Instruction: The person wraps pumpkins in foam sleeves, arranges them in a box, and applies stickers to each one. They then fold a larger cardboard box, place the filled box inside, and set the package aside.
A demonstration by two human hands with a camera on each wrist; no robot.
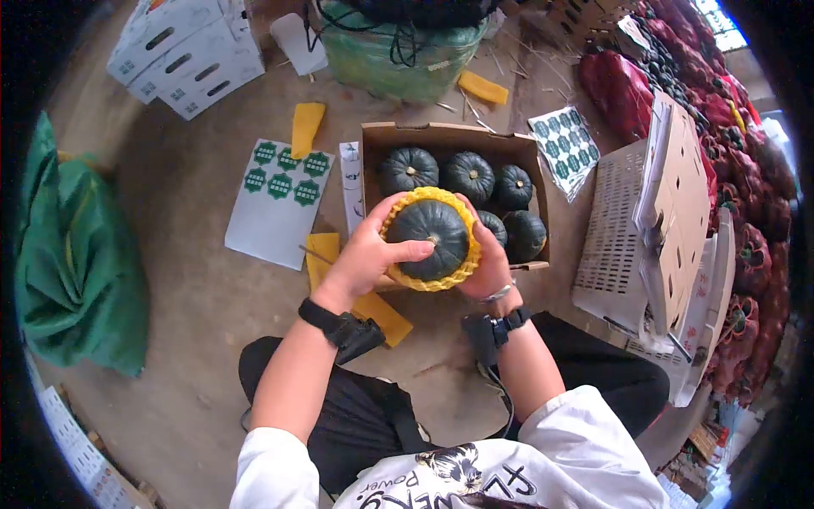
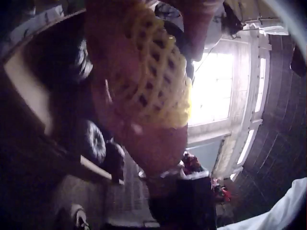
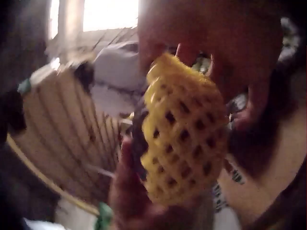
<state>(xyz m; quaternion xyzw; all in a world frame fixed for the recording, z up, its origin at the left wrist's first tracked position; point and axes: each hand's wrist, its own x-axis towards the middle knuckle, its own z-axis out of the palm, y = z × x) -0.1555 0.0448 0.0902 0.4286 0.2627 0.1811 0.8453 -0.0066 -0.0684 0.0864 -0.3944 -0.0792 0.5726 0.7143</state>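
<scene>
A dark green kabocha squash (image 1: 437, 225) sits in a yellow foam net sleeve (image 1: 421, 282), held over the near edge of an open cardboard box (image 1: 462, 133). My left hand (image 1: 366, 259) grips its left side, the thumb lying across the top by the stem. Around the right side, my right hand (image 1: 486, 265) holds the net with its fingers. Both wrist views show the mesh up close: the foam net (image 2: 165, 72) covers the squash's side in the left one, and the same net (image 3: 187, 139) fills the middle of the right one. Several more squashes (image 1: 469, 176) stand bare in the box.
Loose yellow foam nets (image 1: 380, 318) lie on the floor left of the box, near a sheet of green labels (image 1: 275, 208). Another label sheet (image 1: 566, 148) is to the right. A white plastic crate (image 1: 606, 229) stands at right, a green sack (image 1: 80, 263) at left.
</scene>
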